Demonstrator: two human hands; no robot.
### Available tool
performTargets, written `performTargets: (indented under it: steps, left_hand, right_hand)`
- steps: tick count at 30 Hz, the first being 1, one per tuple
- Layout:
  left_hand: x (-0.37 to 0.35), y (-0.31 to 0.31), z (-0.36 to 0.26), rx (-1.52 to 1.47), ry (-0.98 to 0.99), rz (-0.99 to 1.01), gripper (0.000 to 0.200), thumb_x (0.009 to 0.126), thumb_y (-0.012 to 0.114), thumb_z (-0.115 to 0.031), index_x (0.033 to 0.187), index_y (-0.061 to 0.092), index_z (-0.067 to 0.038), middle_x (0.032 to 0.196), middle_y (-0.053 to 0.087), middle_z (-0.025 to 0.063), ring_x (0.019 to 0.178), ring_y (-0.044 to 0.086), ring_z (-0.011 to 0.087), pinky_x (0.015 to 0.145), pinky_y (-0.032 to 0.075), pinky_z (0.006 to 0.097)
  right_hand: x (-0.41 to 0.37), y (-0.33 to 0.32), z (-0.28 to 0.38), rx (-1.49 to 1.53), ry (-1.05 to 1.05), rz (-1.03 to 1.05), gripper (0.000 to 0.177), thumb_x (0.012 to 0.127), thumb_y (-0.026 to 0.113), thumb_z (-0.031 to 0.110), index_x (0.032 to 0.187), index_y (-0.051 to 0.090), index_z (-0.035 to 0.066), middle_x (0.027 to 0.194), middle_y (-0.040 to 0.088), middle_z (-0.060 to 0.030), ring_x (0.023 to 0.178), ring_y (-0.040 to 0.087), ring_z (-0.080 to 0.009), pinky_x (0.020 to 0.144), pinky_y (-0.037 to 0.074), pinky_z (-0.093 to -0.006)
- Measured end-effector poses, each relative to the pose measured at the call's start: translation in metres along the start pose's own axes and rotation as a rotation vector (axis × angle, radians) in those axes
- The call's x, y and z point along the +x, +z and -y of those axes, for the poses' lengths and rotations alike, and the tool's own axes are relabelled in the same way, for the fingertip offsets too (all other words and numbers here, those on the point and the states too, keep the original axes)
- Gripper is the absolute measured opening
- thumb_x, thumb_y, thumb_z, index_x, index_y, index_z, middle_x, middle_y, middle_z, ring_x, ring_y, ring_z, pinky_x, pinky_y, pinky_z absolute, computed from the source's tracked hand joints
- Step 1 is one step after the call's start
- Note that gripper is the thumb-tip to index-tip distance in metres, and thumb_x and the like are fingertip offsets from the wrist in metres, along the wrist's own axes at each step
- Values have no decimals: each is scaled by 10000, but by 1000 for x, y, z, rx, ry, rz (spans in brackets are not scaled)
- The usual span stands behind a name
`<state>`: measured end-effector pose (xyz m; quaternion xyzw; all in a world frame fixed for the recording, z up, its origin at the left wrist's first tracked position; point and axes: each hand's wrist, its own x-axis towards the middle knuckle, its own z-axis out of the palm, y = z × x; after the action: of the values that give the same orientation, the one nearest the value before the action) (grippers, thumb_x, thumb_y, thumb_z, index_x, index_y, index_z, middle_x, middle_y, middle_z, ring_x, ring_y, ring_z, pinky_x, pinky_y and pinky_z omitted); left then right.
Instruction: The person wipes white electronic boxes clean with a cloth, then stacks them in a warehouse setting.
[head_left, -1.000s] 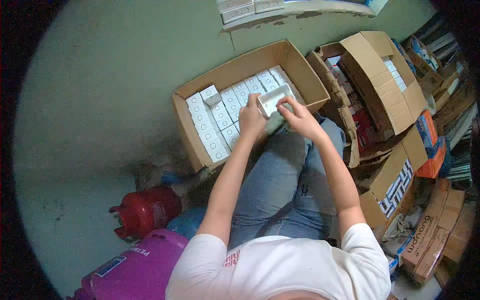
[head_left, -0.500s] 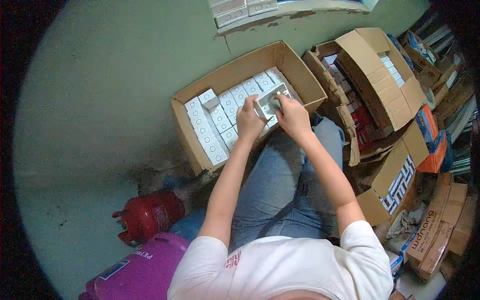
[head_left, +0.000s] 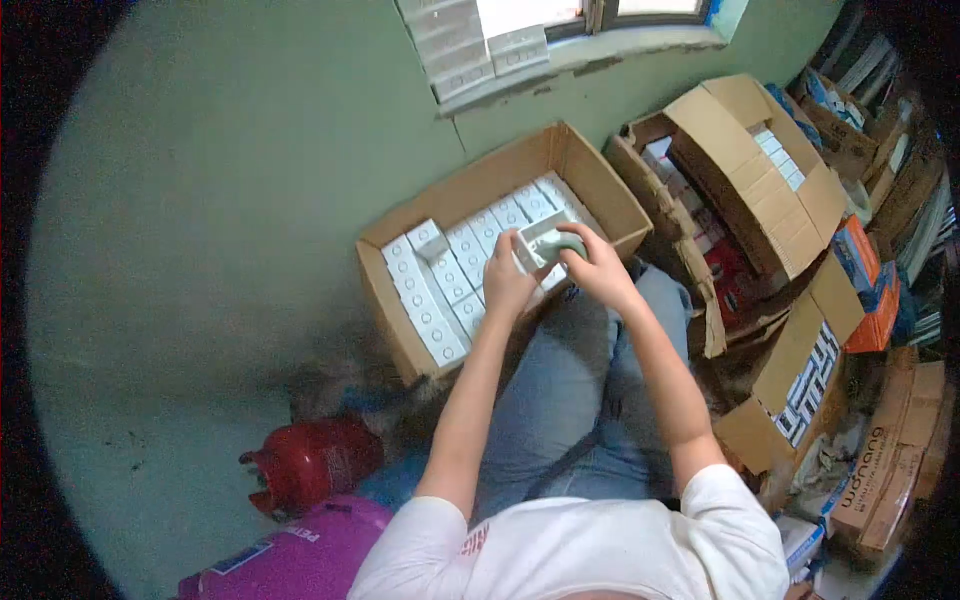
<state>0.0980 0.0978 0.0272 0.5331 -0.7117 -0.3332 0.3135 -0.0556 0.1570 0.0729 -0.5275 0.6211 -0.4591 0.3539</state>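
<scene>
A white plastic electrical wall box (head_left: 532, 232) is held over the carton, its open side facing me. My left hand (head_left: 508, 275) is closed on its left end. My right hand (head_left: 600, 270) has its fingers curled round a greenish-grey rounded thing (head_left: 572, 243) at the box's right part; its kind is too blurred to name. Below both hands, the open cardboard carton (head_left: 385, 325) holds rows of similar white boxes (head_left: 418, 290). One white box (head_left: 427, 238) sits higher than the rows, near the carton's left back side.
More white boxes (head_left: 450, 45) are stacked on the window sill (head_left: 640, 45). Torn cartons (head_left: 740, 150) stand to the right, with another open carton (head_left: 765, 430) nearer me. A red gas cylinder (head_left: 315, 462) and a purple plastic object (head_left: 300, 550) are at lower left.
The view has tilted up, showing more of the window. My right hand has drawn back slightly from inside the wall box, and the greenish-grey thing shows more clearly under its fingers.
</scene>
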Motion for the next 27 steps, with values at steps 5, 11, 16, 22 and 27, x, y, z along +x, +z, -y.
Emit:
performTargets:
  steps: [5,11,16,22,27]
  left_hand:
    - [21,-12,-1,-84,98,-99,778,667,853,-278,1282,423,-74,1187,602,153,1118,578,295,932,463,367]
    - [84,-44,-56,-481,305,-77,749,708,837,-201,1285,382,-51,1239,537,173,1115,561,271,916,478,382]
    - [135,-86,-164,-7,523,-106,657,724,820,-259,1238,446,-89,1122,581,118,986,614,234,822,520,349]
    - [223,-104,-257,557,951,67,441,841,703,-215,1229,535,-90,1214,579,127,1054,600,267,865,500,364]
    - [296,-87,-276,743,727,237,399,872,655,-131,1237,513,-53,1242,560,151,1125,563,304,930,477,396]
  right_hand:
    - [-24,-37,73,49,-217,-192,468,815,552,120,1278,520,64,949,666,-155,858,659,-250,799,498,-338]
    - [-88,-85,169,48,-777,-203,440,721,633,119,1160,607,100,813,677,-76,607,612,-195,568,475,-307]
    - [-90,-132,192,179,-1252,224,183,844,569,185,1015,620,228,816,681,-87,469,447,-117,409,338,-238]
    - [-73,-158,202,437,-1111,668,153,872,612,163,998,626,250,788,635,-105,490,480,-156,408,320,-259]
    - [-87,-149,140,724,-1225,556,270,904,488,128,650,439,51,868,618,-259,588,554,-305,405,364,-340]
